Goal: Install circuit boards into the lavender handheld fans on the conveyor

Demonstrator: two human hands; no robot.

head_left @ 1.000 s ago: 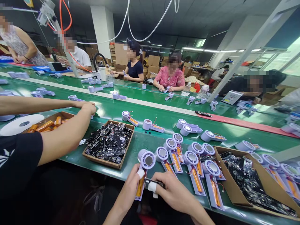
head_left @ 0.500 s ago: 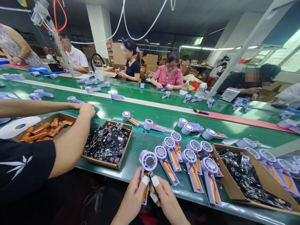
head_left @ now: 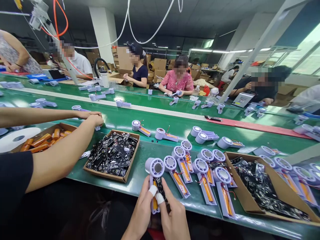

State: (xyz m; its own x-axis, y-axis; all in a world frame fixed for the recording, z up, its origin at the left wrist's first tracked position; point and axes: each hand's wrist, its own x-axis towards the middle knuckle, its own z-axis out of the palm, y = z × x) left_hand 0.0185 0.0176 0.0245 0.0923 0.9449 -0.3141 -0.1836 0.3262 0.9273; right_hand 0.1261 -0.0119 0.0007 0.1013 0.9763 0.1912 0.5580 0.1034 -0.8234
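A lilac handheld fan (head_left: 155, 166) is in my left hand (head_left: 142, 208), its round head up and its handle open, with an orange battery partly visible inside. My right hand (head_left: 174, 211) grips a narrow black circuit board (head_left: 159, 187) lying along the handle's right side. White coverings wrap both my thumbs, which press close together over the board and handle. The fingers beneath are hidden. Just right of my hands, several more open fans (head_left: 170, 163) with orange batteries lie on the green bench.
A cardboard tray (head_left: 126, 178) of black boards stands to the left, and another box (head_left: 246, 206) of boards to the right. A co-worker's arms (head_left: 58, 151) reach in over a box of orange batteries (head_left: 41, 139). Other people sit across the green conveyor (head_left: 117, 116).
The circuit board has moved from upright beside the handle to lying against it, my right hand turning with it. The co-worker's arms have shifted, and a pale piece shows under their hand.
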